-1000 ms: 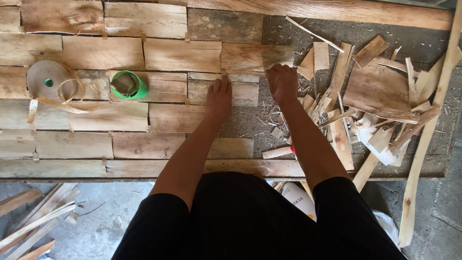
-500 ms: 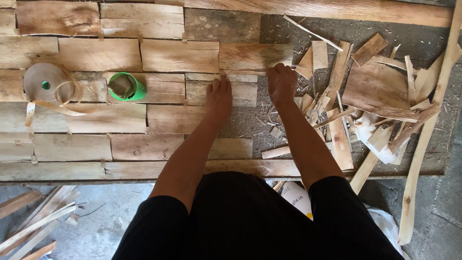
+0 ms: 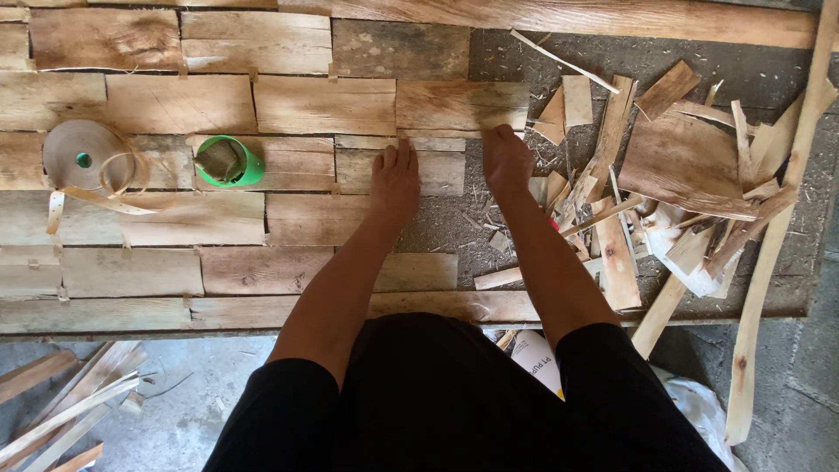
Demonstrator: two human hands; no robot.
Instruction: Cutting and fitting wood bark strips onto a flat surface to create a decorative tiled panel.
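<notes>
Wood veneer sheet (image 3: 461, 106), pale, rough-grained, left hand (image 3: 395, 179) flat, right hand (image 3: 506, 157) pressing its edge, grip open

Soft, even daylight, faint shadows, no glare; sharp throughout, with slight bending at the edges.

Rough woodworking shop, veneer sheets (image 3: 323, 105) laid in rows, scrap offcuts (image 3: 682, 166), tape roll (image 3: 83, 157), concrete floor (image 3: 192, 411)
</notes>
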